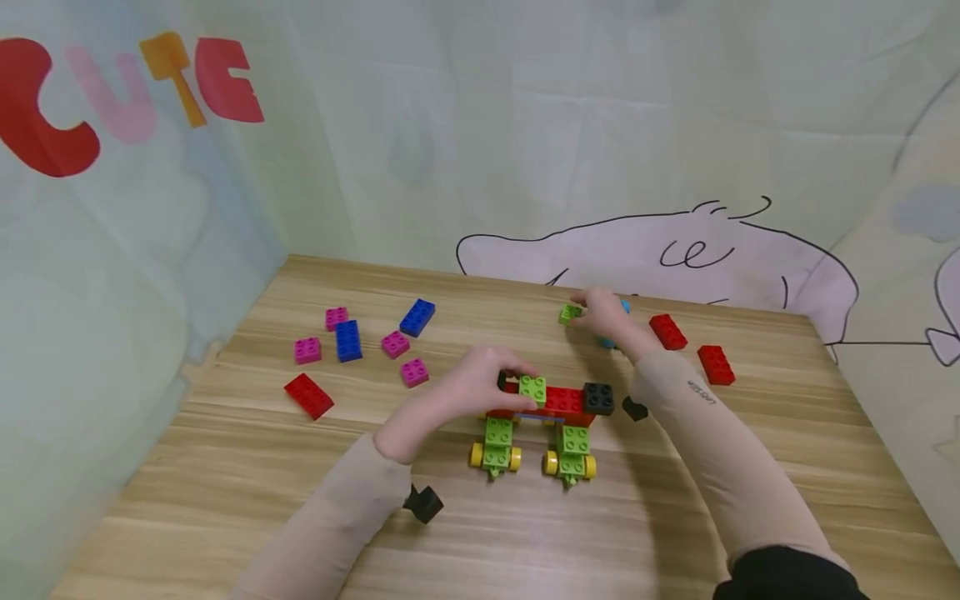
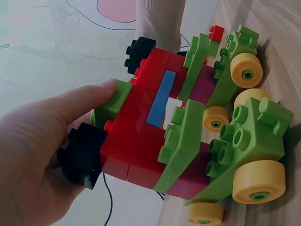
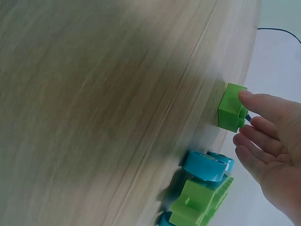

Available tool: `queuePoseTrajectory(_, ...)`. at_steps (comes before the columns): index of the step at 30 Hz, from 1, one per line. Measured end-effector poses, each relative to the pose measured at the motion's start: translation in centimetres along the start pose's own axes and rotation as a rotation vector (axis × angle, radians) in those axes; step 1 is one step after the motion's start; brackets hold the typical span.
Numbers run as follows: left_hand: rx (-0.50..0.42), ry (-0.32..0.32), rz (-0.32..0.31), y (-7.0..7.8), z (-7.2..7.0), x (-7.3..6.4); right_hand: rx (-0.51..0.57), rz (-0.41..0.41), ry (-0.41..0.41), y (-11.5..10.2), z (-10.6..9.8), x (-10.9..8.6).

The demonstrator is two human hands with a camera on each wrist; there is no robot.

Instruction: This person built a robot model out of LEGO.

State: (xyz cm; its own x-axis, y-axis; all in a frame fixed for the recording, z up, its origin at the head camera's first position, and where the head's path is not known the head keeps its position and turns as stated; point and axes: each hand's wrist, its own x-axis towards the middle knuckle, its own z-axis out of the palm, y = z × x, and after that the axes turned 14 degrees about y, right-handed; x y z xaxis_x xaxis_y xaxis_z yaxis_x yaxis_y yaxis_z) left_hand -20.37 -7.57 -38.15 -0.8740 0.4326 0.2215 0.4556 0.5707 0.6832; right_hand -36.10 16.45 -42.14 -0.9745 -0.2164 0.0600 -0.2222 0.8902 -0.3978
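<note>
My left hand [image 1: 468, 383] pinches a light green brick [image 1: 532, 390] on top of a toy vehicle's red brick body [image 1: 564, 402]. Black bricks [image 1: 598, 398] sit at both ends of that body. Below, in the left wrist view, are green and purple bricks and green wheel bases [image 2: 256, 127] with yellow wheels [image 2: 259, 181]. At the far side of the table, my right hand [image 1: 603, 317] is at another green brick [image 3: 230, 108]. One fingertip meets its upper edge while the other fingers stay loosely extended. A green wheel base with blue wheels [image 3: 204, 166] lies beside it.
On the left lie pink bricks [image 1: 414, 372], blue bricks [image 1: 348, 341] and a red brick [image 1: 308, 396]. Two red bricks [image 1: 716, 365] lie to the right of my right hand. A printed cloth wall [image 1: 525, 150] stands behind the wooden table [image 1: 225, 467].
</note>
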Motion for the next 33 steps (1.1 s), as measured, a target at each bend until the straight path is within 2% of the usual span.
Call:
queuePoseTrajectory(9, -0.008, 0.002, -0.009, 0.0, 0.1, 0.0, -0.029, -0.038, 0.006, 0.0, 0.5, 0.1)
queuePoseTrajectory(14, -0.011, 0.001, -0.015, 0.1, 0.1, 0.0, -0.009, -0.028, 0.018, 0.2, 0.6, 0.0)
queuePoseTrajectory(18, -0.011, -0.001, -0.019, 0.1, 0.1, 0.0, 0.060, 0.001, 0.039, 0.3, 0.6, -0.1)
queuePoseTrajectory(26, -0.025, 0.000, -0.021, 0.1, 0.0, 0.0, 0.269, 0.080, 0.101, 0.8, 0.2, -0.8)
queuePoseTrajectory(33, -0.035, 0.001, -0.021, -0.2, 0.1, 0.1, 0.349, 0.049, 0.161, 0.8, -0.4, -1.7)
